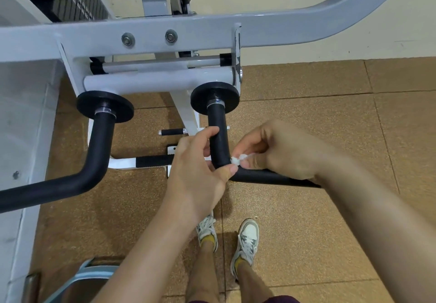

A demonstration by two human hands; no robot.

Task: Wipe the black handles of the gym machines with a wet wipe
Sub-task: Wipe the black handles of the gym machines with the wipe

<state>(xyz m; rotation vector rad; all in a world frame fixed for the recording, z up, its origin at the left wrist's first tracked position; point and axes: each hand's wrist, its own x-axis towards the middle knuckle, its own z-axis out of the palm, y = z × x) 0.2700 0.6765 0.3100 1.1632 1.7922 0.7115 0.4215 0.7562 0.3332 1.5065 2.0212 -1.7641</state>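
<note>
My left hand (pixel 200 161) is curled round the upright part of the black handle (pixel 218 132), forefinger hooked over it and thumb pressed in at the bend. My right hand (pixel 283 151) has its fingers tucked in tight, pinching the wipe (pixel 238 160) into a small white wad that touches the handle right at that bend, just beside my left thumb. The worry, as I judge it, is the wad itself. Bunched this small, it meets the grip with only a corner, so a pass along the bar could leave streaks and skip the underside. A light pinch could also let it slip out and drop to the floor (pixel 330 208) near my shoes. My left hand covers part of the upright, so that stretch will go unwiped unless I shift my hold. The other handle (pixel 99 151), well apart on my left, has no hand on it, and I cannot tell whether it has been cleaned.
</note>
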